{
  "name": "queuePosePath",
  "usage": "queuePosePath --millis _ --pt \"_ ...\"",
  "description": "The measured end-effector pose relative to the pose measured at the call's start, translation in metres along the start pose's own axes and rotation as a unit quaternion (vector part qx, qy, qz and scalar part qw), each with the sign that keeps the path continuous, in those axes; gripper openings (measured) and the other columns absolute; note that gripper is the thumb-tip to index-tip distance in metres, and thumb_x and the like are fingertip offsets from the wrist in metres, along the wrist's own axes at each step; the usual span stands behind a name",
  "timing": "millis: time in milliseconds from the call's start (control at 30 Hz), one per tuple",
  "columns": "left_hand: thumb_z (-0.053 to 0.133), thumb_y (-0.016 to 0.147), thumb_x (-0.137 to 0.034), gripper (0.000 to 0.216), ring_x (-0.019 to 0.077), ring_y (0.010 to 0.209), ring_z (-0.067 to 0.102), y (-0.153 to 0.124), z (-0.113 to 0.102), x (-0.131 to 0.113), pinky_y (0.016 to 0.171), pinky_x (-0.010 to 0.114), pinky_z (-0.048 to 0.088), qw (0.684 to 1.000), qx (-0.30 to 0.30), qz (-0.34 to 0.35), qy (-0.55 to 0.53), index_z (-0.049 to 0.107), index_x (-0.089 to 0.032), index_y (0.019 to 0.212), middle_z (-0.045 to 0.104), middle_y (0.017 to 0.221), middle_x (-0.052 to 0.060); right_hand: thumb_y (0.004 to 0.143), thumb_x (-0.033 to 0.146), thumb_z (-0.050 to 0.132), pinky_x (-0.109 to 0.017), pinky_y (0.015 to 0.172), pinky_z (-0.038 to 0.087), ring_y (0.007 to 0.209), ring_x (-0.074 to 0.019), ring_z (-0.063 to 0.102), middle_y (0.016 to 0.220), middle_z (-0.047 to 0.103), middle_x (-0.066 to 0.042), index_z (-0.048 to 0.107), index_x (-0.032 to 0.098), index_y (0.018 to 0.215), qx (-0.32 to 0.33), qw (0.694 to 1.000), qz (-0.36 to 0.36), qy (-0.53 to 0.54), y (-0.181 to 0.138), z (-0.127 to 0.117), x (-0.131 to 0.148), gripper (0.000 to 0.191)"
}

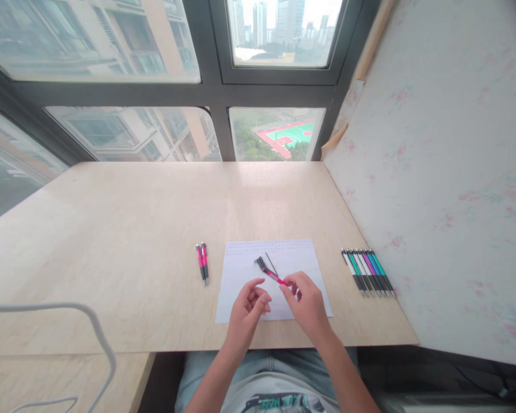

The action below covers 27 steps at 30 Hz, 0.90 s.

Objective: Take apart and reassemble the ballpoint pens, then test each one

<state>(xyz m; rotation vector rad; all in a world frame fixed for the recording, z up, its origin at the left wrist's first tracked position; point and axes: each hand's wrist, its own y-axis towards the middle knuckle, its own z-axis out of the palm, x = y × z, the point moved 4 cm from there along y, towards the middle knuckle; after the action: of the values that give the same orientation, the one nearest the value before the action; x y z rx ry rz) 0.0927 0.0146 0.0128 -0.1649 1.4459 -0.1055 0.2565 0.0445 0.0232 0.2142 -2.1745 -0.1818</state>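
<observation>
Bright daylight from windows; soft shadows; wide-angle edge distortion.

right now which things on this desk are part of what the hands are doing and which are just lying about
In hand: pink pen, pinched in the right hand; left hand close beside it; sheet of paper under both.
Lying about: pair of pink pens left of the paper; row of pens on the right; white cable at the near left.

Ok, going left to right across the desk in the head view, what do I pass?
White cable → pair of pink pens → left hand → right hand pinching a pink pen → row of multicoloured pens beside the wall.
</observation>
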Motion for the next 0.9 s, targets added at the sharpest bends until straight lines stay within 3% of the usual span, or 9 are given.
queuePosePath --millis 133,267,500,700,900 --pt "0.067 0.083 -0.039 0.027 0.0154 0.066 0.057 0.003 0.004 0.004 0.063 0.026 0.044 0.998 -0.016 -0.039 -0.047 0.066 -0.016 0.097 0.064 0.07 0.003 0.09 0.026 0.051 -0.024 0.054 0.046 0.068 -0.014 0.06 0.094 0.064 -0.006 0.063 0.021 0.101 0.057 0.996 -0.037 0.064 -0.004 0.0 0.015 0.017" --pt "0.069 0.083 -0.037 0.024 0.0114 0.064 0.054 0.006 -0.002 0.004 0.061 0.023 0.042 0.986 -0.041 -0.064 -0.15 0.068 -0.016 0.093 0.064 0.073 0.003 0.09 0.024 0.049 -0.023 0.054 0.047 0.07 -0.0148 0.061 0.092 0.066 -0.006 0.063 0.02 0.102 0.039 0.997 -0.017 0.07 0.003 -0.003 0.007 0.019" --pt "0.077 0.076 -0.024 0.022 0.007 0.064 0.053 0.019 -0.008 0.01 0.062 0.019 0.044 0.936 -0.054 -0.097 -0.335 0.067 -0.015 0.093 0.06 0.076 0.001 0.088 0.019 0.047 -0.029 0.07 0.048 0.067 -0.015 0.06 0.092 0.067 -0.005 0.062 0.018 0.112 0.041 0.996 0.024 -0.082 0.021 0.012 -0.014 0.028" --pt "0.076 0.078 -0.025 0.019 0.0066 0.061 0.049 0.02 -0.011 0.015 0.062 0.02 0.044 0.921 -0.039 -0.098 -0.376 0.065 -0.016 0.091 0.056 0.071 -0.001 0.09 0.017 0.047 -0.027 0.067 0.044 0.083 -0.0185 0.063 0.097 0.066 -0.007 0.059 0.019 0.125 0.074 0.978 0.016 -0.194 0.038 0.024 -0.008 0.037" --pt "0.075 0.079 -0.029 0.019 0.0081 0.065 0.052 0.022 -0.011 0.014 0.061 0.022 0.045 0.916 -0.008 -0.099 -0.388 0.063 -0.017 0.088 0.059 0.08 0.001 0.093 0.02 0.047 -0.027 0.066 0.042 0.085 -0.0185 0.064 0.101 0.066 -0.007 0.06 0.024 0.124 0.083 0.967 0.027 -0.24 0.05 0.029 -0.006 0.034"
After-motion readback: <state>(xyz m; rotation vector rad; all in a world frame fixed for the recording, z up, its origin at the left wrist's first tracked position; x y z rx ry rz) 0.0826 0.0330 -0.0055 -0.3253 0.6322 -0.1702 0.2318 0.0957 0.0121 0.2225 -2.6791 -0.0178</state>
